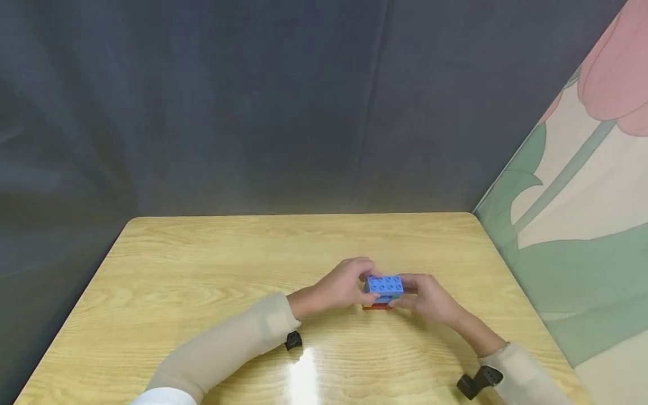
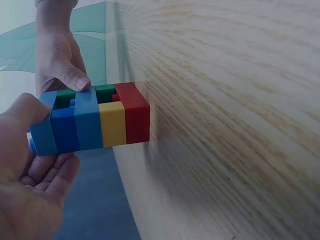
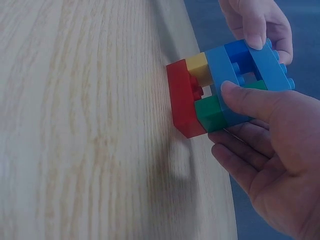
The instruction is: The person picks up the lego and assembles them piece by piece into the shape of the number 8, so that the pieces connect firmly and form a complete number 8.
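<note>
Both hands hold a stack of toy building bricks on the table. Its base is a red brick (image 2: 137, 117). On that sit a yellow brick (image 2: 113, 125) and a green brick (image 3: 209, 114), with a gap between them. A light blue brick (image 2: 88, 122) spans these two; above it come a dark blue brick (image 2: 65, 131) and another green one. The top light blue brick (image 1: 385, 285) shows its studs in the head view. My left hand (image 1: 346, 284) pinches the top brick from the left. On the right side, my right hand (image 1: 427, 298) grips the stack, thumb on the middle light blue brick.
The wooden table (image 1: 212, 259) has a dark curtain (image 1: 283, 112) behind it. A flower-patterned cloth (image 1: 582, 225) runs along the right edge. Black wrist devices (image 1: 476, 382) sit at the sleeves. Light glares off the table near its front.
</note>
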The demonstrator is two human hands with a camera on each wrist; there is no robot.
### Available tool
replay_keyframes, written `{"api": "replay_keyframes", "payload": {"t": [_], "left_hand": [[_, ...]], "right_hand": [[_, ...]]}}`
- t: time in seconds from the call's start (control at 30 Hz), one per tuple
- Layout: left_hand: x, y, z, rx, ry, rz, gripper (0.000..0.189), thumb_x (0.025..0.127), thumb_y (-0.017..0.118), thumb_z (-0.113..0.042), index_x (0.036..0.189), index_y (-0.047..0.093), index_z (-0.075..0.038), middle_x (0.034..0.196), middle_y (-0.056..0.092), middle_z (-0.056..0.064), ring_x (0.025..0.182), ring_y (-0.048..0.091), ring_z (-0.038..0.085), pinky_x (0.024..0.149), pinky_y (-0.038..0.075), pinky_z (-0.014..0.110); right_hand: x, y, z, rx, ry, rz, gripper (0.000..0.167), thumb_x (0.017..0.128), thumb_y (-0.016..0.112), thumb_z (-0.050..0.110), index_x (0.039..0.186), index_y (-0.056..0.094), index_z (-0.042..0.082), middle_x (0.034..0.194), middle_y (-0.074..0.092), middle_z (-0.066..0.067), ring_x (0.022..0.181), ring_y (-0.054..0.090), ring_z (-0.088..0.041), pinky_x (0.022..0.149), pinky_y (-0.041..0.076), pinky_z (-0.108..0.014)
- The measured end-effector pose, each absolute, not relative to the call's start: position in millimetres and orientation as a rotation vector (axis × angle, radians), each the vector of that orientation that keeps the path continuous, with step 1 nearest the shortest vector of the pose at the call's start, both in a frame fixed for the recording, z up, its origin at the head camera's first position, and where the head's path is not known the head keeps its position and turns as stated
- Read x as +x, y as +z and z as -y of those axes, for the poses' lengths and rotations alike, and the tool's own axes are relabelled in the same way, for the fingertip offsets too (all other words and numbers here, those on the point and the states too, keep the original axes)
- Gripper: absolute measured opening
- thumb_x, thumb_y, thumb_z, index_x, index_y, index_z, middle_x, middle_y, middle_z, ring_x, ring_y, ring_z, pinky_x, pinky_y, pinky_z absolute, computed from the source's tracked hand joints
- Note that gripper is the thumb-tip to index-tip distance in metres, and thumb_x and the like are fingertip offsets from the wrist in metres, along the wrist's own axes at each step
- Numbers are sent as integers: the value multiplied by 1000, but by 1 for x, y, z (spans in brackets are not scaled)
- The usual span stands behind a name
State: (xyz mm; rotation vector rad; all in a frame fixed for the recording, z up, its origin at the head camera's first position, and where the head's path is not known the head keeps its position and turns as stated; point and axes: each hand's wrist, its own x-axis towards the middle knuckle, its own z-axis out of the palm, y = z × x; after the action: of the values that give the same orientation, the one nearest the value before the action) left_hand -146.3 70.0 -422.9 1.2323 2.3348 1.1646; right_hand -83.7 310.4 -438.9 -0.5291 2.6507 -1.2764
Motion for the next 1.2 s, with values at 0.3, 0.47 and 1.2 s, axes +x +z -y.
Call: {"api": "replay_keyframes", "payload": {"t": [0.3, 0.47, 1.2], "left_hand": [[-143, -428, -69, 1215, 1178, -2365, 32, 86, 83, -17, 113, 67, -11, 105, 63, -8, 92, 58, 4, 77, 49, 14], [-141, -436, -69, 1243, 1248, -2370, 31, 87, 81, -16, 114, 65, -12, 109, 61, -6, 95, 56, 5, 82, 52, 20], [-135, -447, -63, 1284, 1392, -2349, 40, 90, 80, -20, 126, 64, -12, 116, 61, -2, 97, 57, 4, 82, 56, 24]], "right_hand": [[-83, -441, -311, -520, -1268, -2670, 33, 87, 81, 10, 118, 70, 3, 115, 73, -9, 109, 70, -29, 93, 57, -34], [-82, -445, -312, -559, -1288, -2685, 35, 89, 80, 11, 121, 69, 4, 117, 72, -8, 112, 69, -30, 97, 55, -39], [-75, -449, -311, -598, -1358, -2860, 53, 85, 83, 9, 133, 62, 0, 122, 70, -12, 108, 69, -26, 92, 57, -41]]}}
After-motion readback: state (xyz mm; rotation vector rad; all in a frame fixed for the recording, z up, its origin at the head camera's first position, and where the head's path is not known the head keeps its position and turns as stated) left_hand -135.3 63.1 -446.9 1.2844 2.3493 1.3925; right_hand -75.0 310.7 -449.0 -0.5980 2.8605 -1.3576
